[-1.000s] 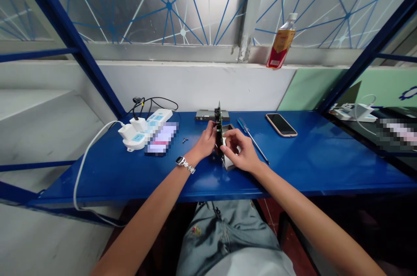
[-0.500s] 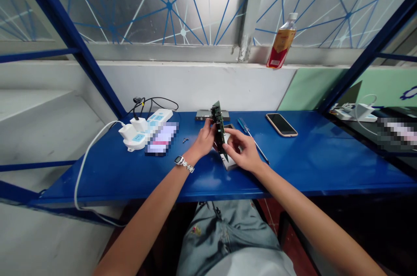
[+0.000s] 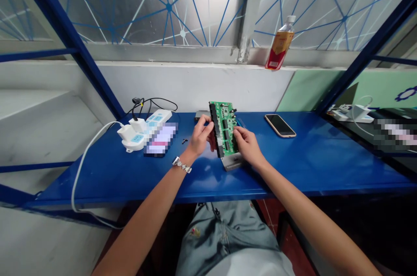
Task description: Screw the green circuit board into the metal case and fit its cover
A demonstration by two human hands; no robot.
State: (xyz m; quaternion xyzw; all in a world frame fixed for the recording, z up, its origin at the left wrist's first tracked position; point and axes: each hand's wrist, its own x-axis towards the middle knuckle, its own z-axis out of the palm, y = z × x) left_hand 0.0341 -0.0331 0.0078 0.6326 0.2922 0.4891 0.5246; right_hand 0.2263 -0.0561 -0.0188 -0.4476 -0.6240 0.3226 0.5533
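Centrally, a green circuit board [image 3: 227,130] is held up between both hands above a blue worktable [image 3: 306,163], its component side tilted toward the viewer and a row of black connectors [image 3: 216,130] set along its left long edge. By the left hand [image 3: 197,138] that edge is gripped, the thumb laid near the connectors and the other fingers curled behind, where they are partly hidden. By the right hand [image 3: 248,144] the opposite edge is pinched between thumb and fingers. Below the board, a grey metal casing [image 3: 233,162] is seen lying on the table, partly covered; whether its surface is touched by the board's lower edge cannot be told. On the left wrist a silver-coloured watch [image 3: 176,161] is worn. Beyond the left hand a flat grey box [image 3: 202,114] is partly hidden, while behind the board's right side only the blue handle of a screwdriver [image 3: 241,124] is exposed. Some small dark screws [image 3: 184,141] are scattered left of the left hand, near a pixelated smartphone [image 3: 161,139] placed alongside a white power strip [image 3: 153,121]. Farther right, a dark-screened phone [image 3: 280,125] is laid flat.
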